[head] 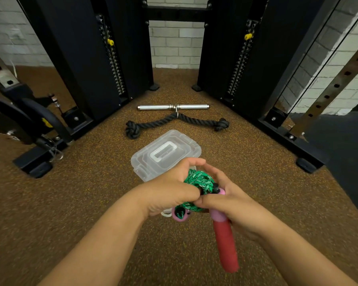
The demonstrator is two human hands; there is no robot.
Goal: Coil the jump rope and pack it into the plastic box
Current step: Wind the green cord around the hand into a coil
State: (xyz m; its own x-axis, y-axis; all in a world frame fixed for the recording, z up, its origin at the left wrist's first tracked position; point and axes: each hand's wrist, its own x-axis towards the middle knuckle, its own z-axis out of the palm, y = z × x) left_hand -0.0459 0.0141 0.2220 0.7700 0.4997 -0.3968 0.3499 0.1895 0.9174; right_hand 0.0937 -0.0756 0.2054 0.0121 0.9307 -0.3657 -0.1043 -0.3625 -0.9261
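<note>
The jump rope (201,181) is a green braided cord bunched into a tight coil, with pink-capped red handles. My left hand (172,190) wraps around the coil from the left. My right hand (229,200) grips it from the right, and one red handle (225,244) sticks down toward me below that hand. The pink end of the other handle (180,216) shows under my left hand. Just beyond my hands, on the floor, sits the clear plastic box (165,154) with its lid closed; my hands hide its near edge.
A black knotted rope attachment (177,122) and a chrome bar handle (173,107) lie on the brown speckled floor behind the box. Black cable-machine towers (103,54) stand left and right. A weight-plate rack (17,120) is at far left.
</note>
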